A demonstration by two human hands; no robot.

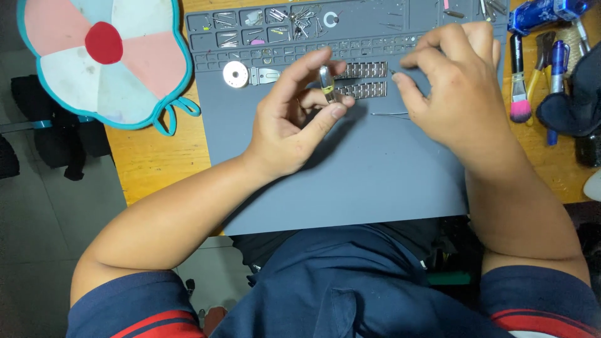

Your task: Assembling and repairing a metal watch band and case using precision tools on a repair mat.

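A matt grey rubbery mat (pixel 350 181) covers a grained wooden table (pixel 156 156), with shiny ribbed metal watch band pieces (pixel 363 70) at upper centre and a glossy plastic fan (pixel 103 56) at upper left.

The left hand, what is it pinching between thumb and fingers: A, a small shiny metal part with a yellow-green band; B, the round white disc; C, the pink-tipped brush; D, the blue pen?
A: the left hand pinches a small shiny metal part with a yellow-green band, held above the grey work mat in front of the metal watch bracelet; the brush, disc and pen lie untouched.
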